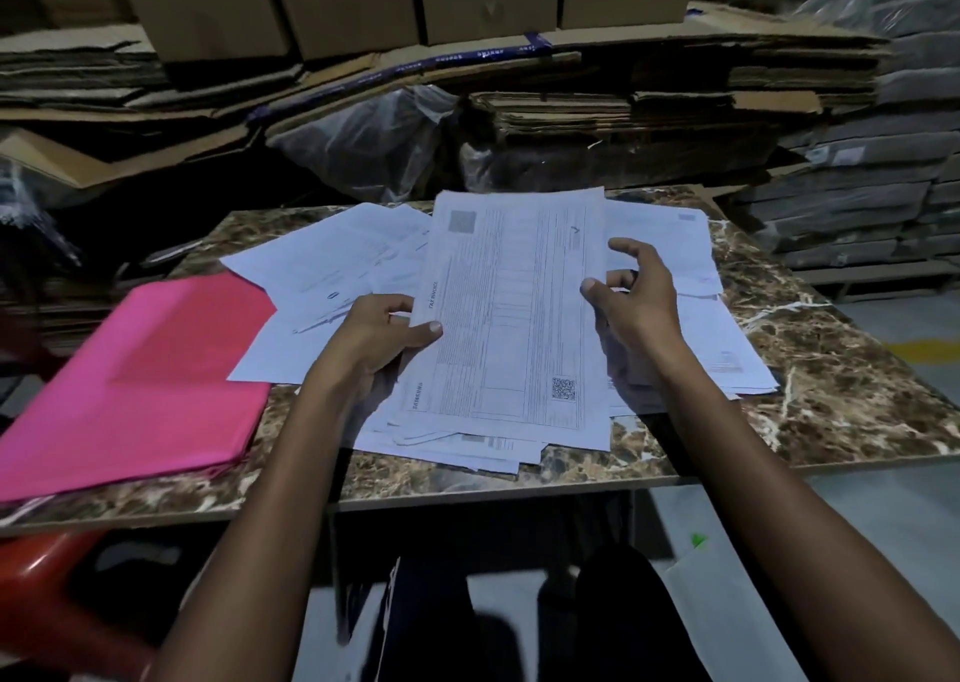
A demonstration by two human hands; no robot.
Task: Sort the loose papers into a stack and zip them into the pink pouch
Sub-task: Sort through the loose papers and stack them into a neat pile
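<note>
Both hands work above the near edge of the marble-patterned table (831, 369). Loose papers (322, 260) lie scattered across its middle. A pink pouch (135, 380) lies flat to the left, nearer the left hand (382, 336), its long axis running away from the camera. That hand pinches the invoice sheet (514, 318) at its left edge; the right hand (636, 292) grips the right edge, fingers curled.

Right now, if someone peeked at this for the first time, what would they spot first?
Probably the bright pink pouch lying flat at the table's left edge. Next, the printed invoice sheet in the middle, gripped by the left hand and right hand above a messy spread of loose papers on the marble-patterned table.
</note>
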